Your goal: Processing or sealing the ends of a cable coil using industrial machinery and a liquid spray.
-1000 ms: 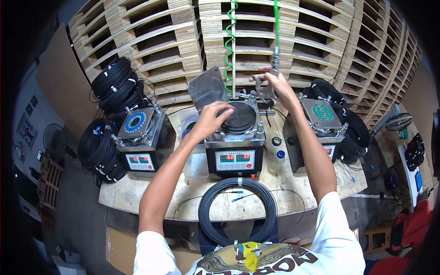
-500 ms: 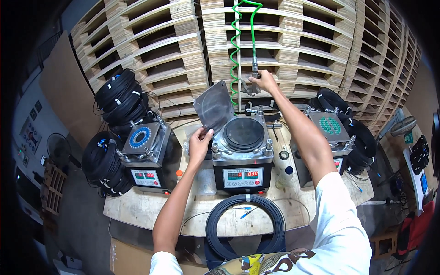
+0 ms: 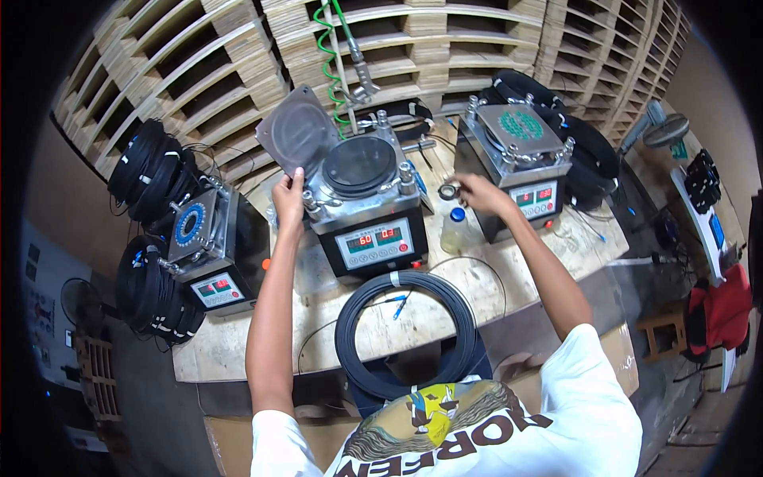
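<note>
A grey metal machine [image 3: 362,199] with a round black top plate and a red digital display stands in the middle of the wooden bench [image 3: 509,278]. My left hand [image 3: 288,195] holds the edge of a grey square pad [image 3: 296,131] tilted up at the machine's left corner. My right hand [image 3: 475,191] is lowered to the right of the machine, fingers at a small black ring [image 3: 448,191] beside a small bottle with a blue cap [image 3: 455,226]. A coil of black cable [image 3: 407,334] lies on the bench in front of me.
Two similar machines stand left [image 3: 203,250] and right [image 3: 520,155] on the bench. Bundles of black cable coils [image 3: 151,171] hang at the left and behind the right machine. A green coiled air hose with a nozzle [image 3: 350,56] hangs before stacked wooden pallets [image 3: 199,71].
My right hand let go of the hanging air nozzle and came down to the bench beside the bottle. My left hand moved off the machine's top to the grey pad's edge.
</note>
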The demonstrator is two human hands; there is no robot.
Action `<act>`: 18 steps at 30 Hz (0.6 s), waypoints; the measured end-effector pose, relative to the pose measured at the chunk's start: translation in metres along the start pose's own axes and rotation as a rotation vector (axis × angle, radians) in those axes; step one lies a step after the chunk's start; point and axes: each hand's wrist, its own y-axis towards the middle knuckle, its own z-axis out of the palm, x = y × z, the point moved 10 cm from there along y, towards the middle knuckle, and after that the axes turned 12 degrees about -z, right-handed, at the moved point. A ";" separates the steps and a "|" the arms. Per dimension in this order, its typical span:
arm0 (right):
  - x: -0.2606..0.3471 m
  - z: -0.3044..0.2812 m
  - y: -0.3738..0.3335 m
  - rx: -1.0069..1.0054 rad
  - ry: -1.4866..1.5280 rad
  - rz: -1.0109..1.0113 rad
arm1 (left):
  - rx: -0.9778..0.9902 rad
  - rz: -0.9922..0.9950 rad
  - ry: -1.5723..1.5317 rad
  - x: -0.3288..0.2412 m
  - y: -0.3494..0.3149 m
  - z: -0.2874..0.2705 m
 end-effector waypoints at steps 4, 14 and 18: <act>-0.036 0.049 -0.077 0.091 0.073 0.104 | 0.000 -0.019 0.032 -0.001 -0.002 -0.001; -0.029 0.030 -0.069 -0.486 0.360 -0.036 | 0.004 0.055 0.020 -0.009 0.001 0.000; 0.057 -0.052 -0.028 -0.555 0.242 -0.153 | -0.059 0.092 -0.094 -0.033 -0.017 -0.001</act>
